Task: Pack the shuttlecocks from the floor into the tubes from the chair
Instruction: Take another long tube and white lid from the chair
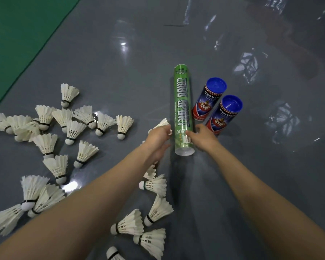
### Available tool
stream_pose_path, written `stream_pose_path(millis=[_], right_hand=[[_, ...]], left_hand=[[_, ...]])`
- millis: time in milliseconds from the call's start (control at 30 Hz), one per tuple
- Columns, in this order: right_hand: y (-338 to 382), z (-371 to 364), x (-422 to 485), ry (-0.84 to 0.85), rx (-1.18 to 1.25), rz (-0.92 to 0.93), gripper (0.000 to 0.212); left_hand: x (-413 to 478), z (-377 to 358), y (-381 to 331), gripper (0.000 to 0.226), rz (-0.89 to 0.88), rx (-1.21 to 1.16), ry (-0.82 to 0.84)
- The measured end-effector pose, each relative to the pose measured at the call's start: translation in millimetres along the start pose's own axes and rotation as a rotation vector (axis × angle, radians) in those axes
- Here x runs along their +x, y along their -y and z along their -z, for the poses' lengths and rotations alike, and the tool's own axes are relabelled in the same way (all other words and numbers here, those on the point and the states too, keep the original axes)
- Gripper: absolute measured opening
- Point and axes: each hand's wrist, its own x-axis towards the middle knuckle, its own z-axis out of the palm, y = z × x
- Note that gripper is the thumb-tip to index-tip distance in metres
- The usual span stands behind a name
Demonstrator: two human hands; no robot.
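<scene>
Loose shuttlecocks (45,145): scattered on floor (120,72), left.
Left hand (159,136): curled round one shuttlecock (162,123), just beside the tube.
Green tube (182,102): centre, lying lengthwise; near end open or capped, cannot tell.
Right hand (202,137): fingers wrapped on its near end.
Blue-capped tubes (210,102): upright, just right.
Risks: feathers crushed on an off-centre entry; tube rolling into the uprights.
</scene>
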Motion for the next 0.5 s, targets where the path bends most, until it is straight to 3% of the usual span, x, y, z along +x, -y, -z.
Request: stream_pose_path(millis=[67,200,333,500], right_hand=[[18,18,-17,-0.015,0.043,0.035,0.050],[74,76,-80,-0.012,0.150,0.097,0.052],[118,144,-158,-0.035,0.242,0.128,0.047],[148,258,-272,-0.128,0.346,0.064,0.052]], left_hand=[[-20,3,-25,0.017,-0.019,-0.015,-0.041],[-93,2,-84,0.035,-0.040,-0.026,-0.060],[-176,-21,-140,0.037,-0.061,0.012,-0.045],[-306,-79,-205,0.015,-0.039,0.072,0.041]])
